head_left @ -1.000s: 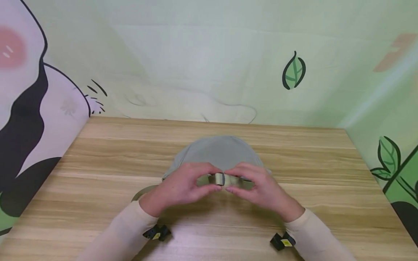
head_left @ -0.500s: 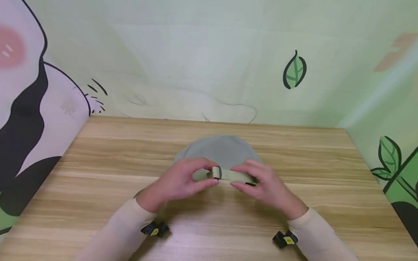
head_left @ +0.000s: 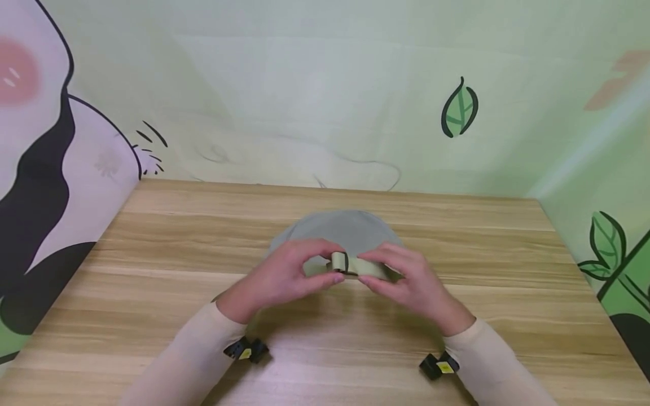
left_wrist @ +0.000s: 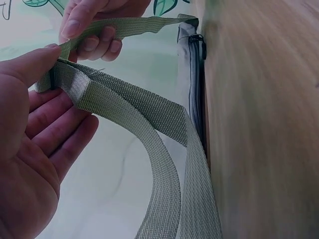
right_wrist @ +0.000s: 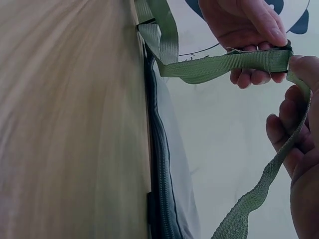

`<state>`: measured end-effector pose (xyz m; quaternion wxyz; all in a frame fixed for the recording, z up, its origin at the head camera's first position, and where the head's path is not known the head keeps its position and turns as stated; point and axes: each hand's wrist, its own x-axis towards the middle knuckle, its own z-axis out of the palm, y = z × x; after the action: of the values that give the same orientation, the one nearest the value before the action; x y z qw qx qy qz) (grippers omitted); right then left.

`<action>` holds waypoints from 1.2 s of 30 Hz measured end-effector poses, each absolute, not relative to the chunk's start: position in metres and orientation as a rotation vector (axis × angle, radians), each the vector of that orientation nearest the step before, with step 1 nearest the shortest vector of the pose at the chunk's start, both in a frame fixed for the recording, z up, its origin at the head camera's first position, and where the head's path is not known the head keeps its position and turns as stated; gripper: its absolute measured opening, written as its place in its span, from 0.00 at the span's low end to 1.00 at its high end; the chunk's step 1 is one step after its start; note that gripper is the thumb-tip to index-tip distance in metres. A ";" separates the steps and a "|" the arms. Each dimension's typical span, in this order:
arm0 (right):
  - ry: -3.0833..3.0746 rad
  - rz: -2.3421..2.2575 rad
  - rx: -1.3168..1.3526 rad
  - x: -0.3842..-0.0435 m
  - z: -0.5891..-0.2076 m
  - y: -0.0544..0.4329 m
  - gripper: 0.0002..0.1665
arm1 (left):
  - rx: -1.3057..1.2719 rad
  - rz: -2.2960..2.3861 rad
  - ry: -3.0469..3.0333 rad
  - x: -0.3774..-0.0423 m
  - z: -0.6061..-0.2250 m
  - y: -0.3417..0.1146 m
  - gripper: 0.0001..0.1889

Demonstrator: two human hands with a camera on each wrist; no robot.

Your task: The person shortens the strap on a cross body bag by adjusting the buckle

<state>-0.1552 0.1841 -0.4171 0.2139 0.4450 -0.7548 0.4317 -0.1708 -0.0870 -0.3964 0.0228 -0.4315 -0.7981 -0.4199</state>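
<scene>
A grey bag [head_left: 345, 226] lies on the table, its dark zipper [right_wrist: 162, 164] showing in both wrist views. From it runs a pale green webbing strap [head_left: 370, 268], raised in front of the bag. My left hand [head_left: 284, 276] pinches the strap at a dark slide buckle [head_left: 347, 263], between thumb and fingers. Just right of the buckle, my right hand [head_left: 406, 276] pinches the strap with thumb and fingertips. In the left wrist view, a long loop of the strap [left_wrist: 164, 164] hangs down from the left hand.
The wooden table [head_left: 167, 270] spreads around the bag. Behind it stands a pale green printed wall [head_left: 304, 101], with more printed panels at the left and right. A small black camera is worn on each wrist.
My right fingertips have moved rightward along the strap, away from my left fingertips, leaving a stretch of webbing between them. Both hands and the buckle have risen slightly in the head view.
</scene>
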 end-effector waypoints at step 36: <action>-2.507 1.261 0.945 -0.153 -0.412 0.187 0.22 | -1.171 -1.367 -2.477 -0.174 -0.388 -0.092 0.13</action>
<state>-0.1526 0.1875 -0.4122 0.0904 0.3178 -0.8432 0.4241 -0.1741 -0.0924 -0.3880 0.0399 -0.3822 -0.8083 -0.4460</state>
